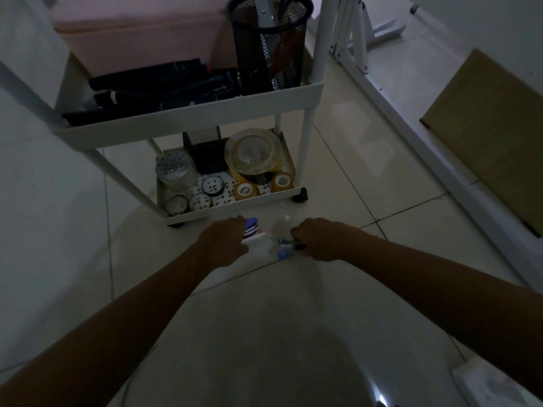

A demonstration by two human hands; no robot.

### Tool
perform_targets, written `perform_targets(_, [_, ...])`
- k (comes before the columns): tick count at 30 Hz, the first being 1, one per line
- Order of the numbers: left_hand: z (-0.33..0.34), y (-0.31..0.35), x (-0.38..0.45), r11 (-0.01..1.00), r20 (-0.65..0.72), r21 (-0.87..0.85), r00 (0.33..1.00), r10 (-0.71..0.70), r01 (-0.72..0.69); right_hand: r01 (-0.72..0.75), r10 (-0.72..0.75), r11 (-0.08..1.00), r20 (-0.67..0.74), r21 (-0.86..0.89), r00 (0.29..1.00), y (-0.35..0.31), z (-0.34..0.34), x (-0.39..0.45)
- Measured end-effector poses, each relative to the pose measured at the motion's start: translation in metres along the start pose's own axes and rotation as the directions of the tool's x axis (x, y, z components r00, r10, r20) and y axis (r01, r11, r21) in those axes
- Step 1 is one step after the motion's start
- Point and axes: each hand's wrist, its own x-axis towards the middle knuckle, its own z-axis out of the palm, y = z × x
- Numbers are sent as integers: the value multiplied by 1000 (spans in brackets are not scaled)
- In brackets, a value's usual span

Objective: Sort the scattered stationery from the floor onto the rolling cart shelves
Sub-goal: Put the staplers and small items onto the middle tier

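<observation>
Head view, dim light. Left hand (224, 239) is closing around a small bundle of stationery (252, 230), blue and white, low over the floor (338, 171). Right hand (318, 239) is gripping blue-capped pens (286, 246) at floor level. Rolling cart (188, 124) is standing just beyond: tape rolls (252, 151) filling the bottom shelf, dark cases and a mesh cup (269, 45) occupying the upper one. Sorting looks nearly finished; these handfuls are awaiting shelving.

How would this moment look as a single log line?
left hand: grip on small stationery | right hand: grip on blue-tipped pens | level: floor | cart: ahead, tape rolls on bottom shelf
</observation>
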Motion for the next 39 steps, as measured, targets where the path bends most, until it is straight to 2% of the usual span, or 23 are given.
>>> perform_targets(4, [-12, -1, -9, 996, 43, -23, 996, -83, 84, -21, 21, 1000, -13, 7, 1000, -9, -17, -9])
perform_targets(9, [-53, 4, -30, 993, 14, 110, 998, -53, 51, -79, 81, 996, -45, 31, 996, -28, -46, -33])
perform_targets(12, [-78, 3, -50, 993, 28, 82, 996, -81, 79, -91, 96, 991, -50, 98, 994, -44, -63, -54])
perform_targets(16, [-105, 4, -90, 977, 10, -146, 988, -157, 157, -79, 99, 971, -77, 226, 992, -65, -92, -91])
perform_targets(19, [-122, 8, -121, 899, -34, -387, 971, -236, 205, -73, 124, 941, -136, 331, 983, -81, -112, -125])
perform_targets(21, [-134, 14, -144, 844, -27, -500, 971, -239, 194, -80, 158, 922, -181, 378, 971, -92, -125, -146])
perform_targets(26, [-181, 28, -195, 755, -20, -634, 972, -233, 168, -107, 201, 905, -191, 411, 961, -118, -164, -191])
perform_targets(29, [-219, 37, -223, 668, -7, -724, 968, -252, 169, -64, 224, 887, -304, 458, 926, -139, -198, -221])
perform_targets(32, [-254, 44, -248, 580, -10, -787, 935, -354, 211, 2, 269, 836, -413, 549, 870, -163, -236, -249])
perform_targets(35, [-294, 51, -279, 509, -96, -850, 909, -405, 137, 123, 255, 797, -514, 591, 819, -187, -292, -273])
perform_targets(37, [-315, 52, -297, 480, -159, -874, 892, -424, 73, 218, 237, 799, -627, 560, 742, -199, -334, -283])
perform_targets(39, [-335, 52, -312, 468, -211, -883, 876, -434, 20, 219, 252, 824, -683, 524, 686, -205, -371, -285])
